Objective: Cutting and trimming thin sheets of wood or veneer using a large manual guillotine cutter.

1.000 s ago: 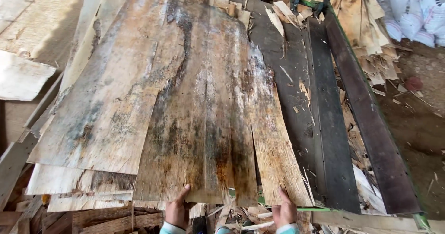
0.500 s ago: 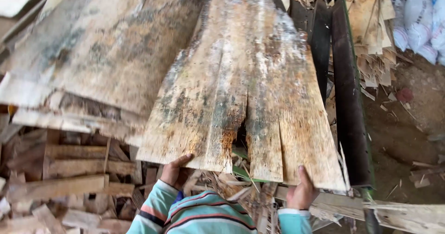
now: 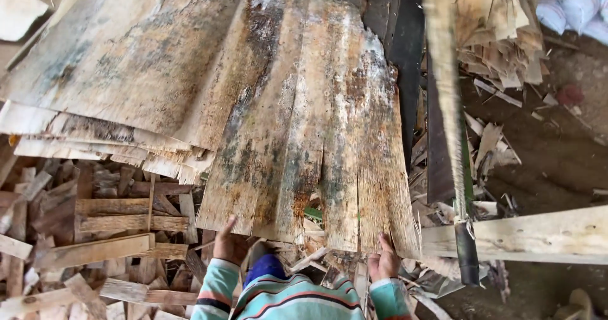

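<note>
Left hand [image 3: 229, 244]: clenched on the near edge of the veneer sheet [image 3: 304, 123], fingers tucked beneath, knuckles up. Right hand [image 3: 383, 263]: grasping the same edge near the right corner, fingers hooked under. Both grips closed on the sheet, well apart along its edge.

Veneer sheet: thin, wide, weathered, stained dark and rust-coloured along the grain. Held by its near end above the wood offcuts [image 3: 107, 231]. The far end is overlapping the stack of sheets [image 3: 114, 60] at upper left and the dark planks [image 3: 405, 47] at upper right. Split along the grain from the near edge, with a ragged hole [image 3: 310, 209] between the two hands – a fragile zone, prone to tearing further under uneven pull.

Change over the last second – sheet drawn toward the body and off the dark planks, near edge now clear of the stack and hanging over the offcuts. Striped sleeves now in view below the hands. Split more open than a second ago. Less of the sheet supported from below, more of its weight carried by the two grips.

Surroundings: pale timber beam [image 3: 538, 234] lying crosswise at right, just beside the right hand. Blurred upright strip [image 3: 443, 73] with a dark lower end in front of it. Loose veneer scraps [image 3: 500, 41] and white sacks [image 3: 570, 3] at upper right, on a dirt floor [image 3: 557, 168].
</note>
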